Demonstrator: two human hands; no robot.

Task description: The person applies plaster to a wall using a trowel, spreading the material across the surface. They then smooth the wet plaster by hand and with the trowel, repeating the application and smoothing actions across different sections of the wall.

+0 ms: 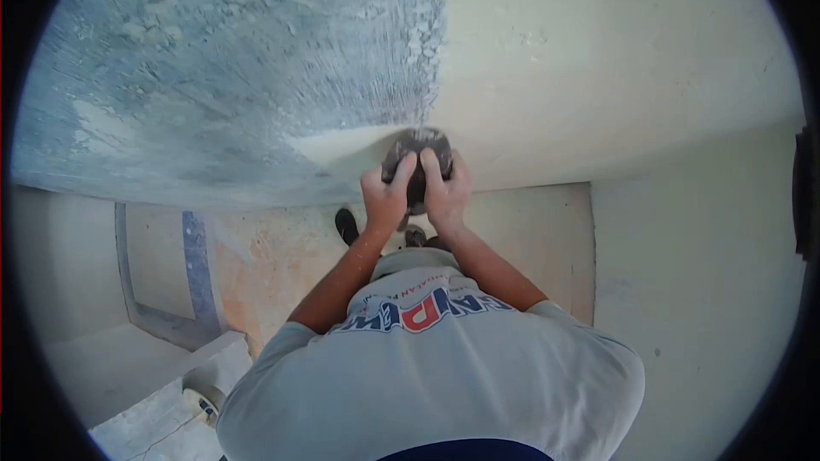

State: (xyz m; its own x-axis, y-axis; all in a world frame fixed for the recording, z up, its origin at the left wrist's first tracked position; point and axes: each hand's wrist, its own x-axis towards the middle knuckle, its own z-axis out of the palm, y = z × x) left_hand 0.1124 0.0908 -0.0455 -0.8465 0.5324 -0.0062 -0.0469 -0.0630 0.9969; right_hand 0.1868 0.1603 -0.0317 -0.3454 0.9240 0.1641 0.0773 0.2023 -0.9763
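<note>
Left hand: the left hand (386,198) is gripping the left edge of a dark grey round pad (420,143), its fingers curling up over the pad's rim and its wrist sitting below.
Right hand: the right hand (446,192) is clasping the right edge of the same pad, fingers lying up along its face and thumb side sitting close against the left hand.
Hands together: the two hands are touching or nearly touching at the middle, both closing on the pad and holding it flat against the wall.
Pad: it is sitting on the wall's surface right where two finishes are meeting, its upper half showing above the fingertips and its lower half hiding behind the hands.
Wall, left part: a rough blue-grey patchy plaster surface (222,60) is filling the upper left, with pale scratch marks running along its right border.
Wall, right part: a smooth cream plaster surface (598,60) is spreading over the upper right and down the right side.
Arms: both bare forearms are reaching up from the shoulders to the pad, forming a narrow V.
Clothing: the person is wearing a light grey T-shirt with red and blue lettering (427,376).
Feet: two dark shoes (346,225) are showing just below the hands, standing on a mottled orange-beige floor (282,265).
Lower left: a pale round roll-like object (205,384) is lying on a grey concrete ledge (154,423); what it is cannot be told.
</note>
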